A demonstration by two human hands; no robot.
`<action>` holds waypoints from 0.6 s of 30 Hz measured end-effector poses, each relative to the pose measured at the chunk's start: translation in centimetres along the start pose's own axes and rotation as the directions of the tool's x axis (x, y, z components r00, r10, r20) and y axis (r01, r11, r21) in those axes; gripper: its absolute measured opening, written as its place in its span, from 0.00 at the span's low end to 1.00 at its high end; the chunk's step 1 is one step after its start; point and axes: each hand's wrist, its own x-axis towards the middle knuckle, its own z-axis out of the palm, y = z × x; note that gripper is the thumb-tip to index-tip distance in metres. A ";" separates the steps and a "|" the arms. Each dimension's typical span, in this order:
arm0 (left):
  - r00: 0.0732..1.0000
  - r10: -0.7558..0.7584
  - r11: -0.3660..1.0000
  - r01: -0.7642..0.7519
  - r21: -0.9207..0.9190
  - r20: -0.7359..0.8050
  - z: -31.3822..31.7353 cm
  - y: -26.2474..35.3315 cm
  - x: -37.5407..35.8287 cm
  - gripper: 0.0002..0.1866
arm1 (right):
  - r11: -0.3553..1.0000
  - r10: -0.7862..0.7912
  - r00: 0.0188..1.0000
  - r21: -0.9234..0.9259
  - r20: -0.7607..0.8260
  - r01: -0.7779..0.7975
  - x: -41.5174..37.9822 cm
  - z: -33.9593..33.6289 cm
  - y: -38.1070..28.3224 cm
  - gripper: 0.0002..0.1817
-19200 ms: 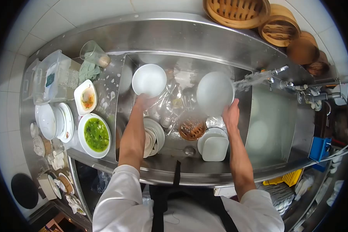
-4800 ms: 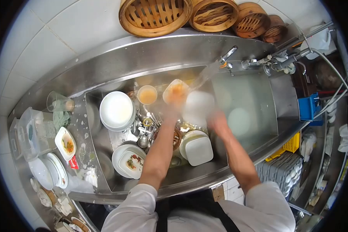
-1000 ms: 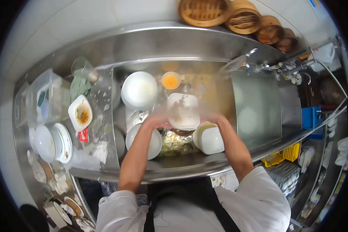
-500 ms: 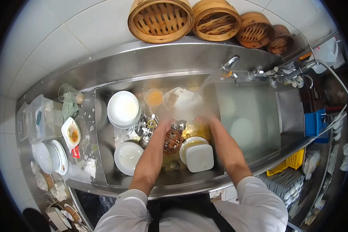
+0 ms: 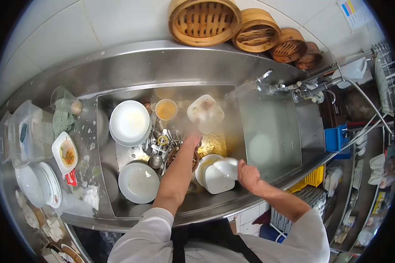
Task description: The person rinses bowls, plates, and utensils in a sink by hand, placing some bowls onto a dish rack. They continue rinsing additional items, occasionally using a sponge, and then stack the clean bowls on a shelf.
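My left hand (image 5: 195, 136) reaches to the near edge of a squarish white dish (image 5: 205, 113) with brown residue and grips it, the fingers partly lost in spray. In my right hand (image 5: 249, 176), closed at its edge, is a white dish (image 5: 227, 168), tilted and slightly blurred. It is over a stack of white square plates (image 5: 218, 182) at the front of the basin. Below my left forearm lie a brown woven basket (image 5: 176, 158) and a heap of metal spoons and other cutlery (image 5: 156, 160). A cup of orange liquid (image 5: 166, 109) stands behind them.
White bowls (image 5: 129, 122) are stacked at the basin's left, with another bowl (image 5: 138, 183) in front. The right basin (image 5: 272, 136) holds cloudy water. A faucet (image 5: 264, 76) sprays from behind. Bamboo steamers (image 5: 205, 22) line the back ledge; a food-soiled dish (image 5: 65, 152) lies on the left counter.
My hands have moved apart. My right hand has come toward me with a white dish, over the square plates, while my left hand stays at the back with the other. The view has shifted slightly.
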 end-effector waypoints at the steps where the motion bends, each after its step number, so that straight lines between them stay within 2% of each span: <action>1: 1.000 0.003 1.000 -0.003 0.014 -0.004 -0.1 0.2 -0.2 0.20 | 0.999 -0.039 0.998 -0.004 0.050 0.039 0.4 1.8 -0.5 0.08; 3: 0.999 0.026 0.998 -0.025 0.054 -0.022 -0.1 1.0 -0.8 0.20 | 0.992 -0.115 0.990 -0.046 0.078 0.119 3.7 3.6 -0.8 0.10; 4: 0.999 0.029 0.988 -0.025 0.150 -0.023 0.1 1.8 -1.6 0.21 | 0.984 -0.151 0.987 -0.089 0.063 0.156 6.2 3.1 -0.7 0.12; 5: 1.000 0.004 0.979 0.002 0.202 -0.029 -0.5 2.2 -1.7 0.21 | 0.981 -0.133 0.990 0.150 0.050 0.124 8.7 -1.3 -0.8 0.16; 6: 1.000 -0.006 0.977 0.008 0.215 -0.008 -1.1 2.5 -2.0 0.21 | 0.903 -0.111 0.994 0.417 0.002 0.100 11.9 -3.5 -0.6 0.22; 7: 1.000 -0.018 0.973 0.014 0.229 0.017 -1.4 2.8 -2.4 0.22 | 0.653 -0.144 0.985 0.757 0.095 0.023 15.2 -4.4 -0.7 0.22; 8: 1.000 -0.011 0.979 0.010 0.203 0.004 -1.6 2.9 -2.7 0.22 | 0.296 -0.209 0.963 0.950 0.169 -0.102 18.8 -4.5 -1.0 0.22; 9: 1.000 -0.001 0.984 0.002 0.177 -0.006 -1.6 3.0 -2.9 0.22 | -0.100 -0.297 0.932 0.964 0.208 -0.248 21.7 -4.7 -1.2 0.22; 10: 1.000 0.006 0.988 -0.003 0.157 -0.018 -2.0 3.4 -3.1 0.22 | 0.154 -0.290 0.944 0.981 0.159 -0.118 23.7 -5.1 -1.6 0.21; 12: 0.980 0.144 0.948 -0.096 0.302 -0.141 -3.6 4.9 -3.1 0.21 | 0.604 -0.284 0.956 0.788 0.069 0.123 25.1 -4.7 -1.8 0.19; 13: 0.960 0.210 0.921 -0.131 0.367 -0.186 -4.2 5.3 -2.8 0.21 | 0.748 -0.204 0.974 0.626 -0.096 0.219 23.5 -4.2 -1.6 0.18; 14: 0.902 0.406 0.796 -0.269 0.543 -0.147 -6.1 4.1 -0.4 0.20 | 0.867 -0.154 0.950 0.424 -0.271 0.261 20.3 -3.8 -1.6 0.17; 15: 0.843 0.523 0.681 -0.324 0.657 -0.127 -5.5 4.1 -0.1 0.18 | 0.949 -0.139 0.883 0.196 -0.448 0.248 16.9 -4.1 -1.5 0.17; 16: 0.809 0.577 0.590 -0.319 0.742 -0.111 -2.1 5.0 -1.7 0.17 | 0.935 0.036 0.915 0.337 -0.402 0.112 13.0 -5.5 -1.1 0.15; 17: 0.831 0.552 0.548 -0.299 0.781 -0.069 2.2 5.7 -4.0 0.16 | 0.886 0.194 0.925 0.462 -0.327 -0.023 8.8 -6.4 -0.9 0.14; 18: 0.869 0.494 0.541 -0.282 0.792 -0.028 5.7 5.6 -4.9 0.15 | 0.857 0.250 0.932 0.507 -0.262 -0.088 5.9 -5.7 -0.1 0.13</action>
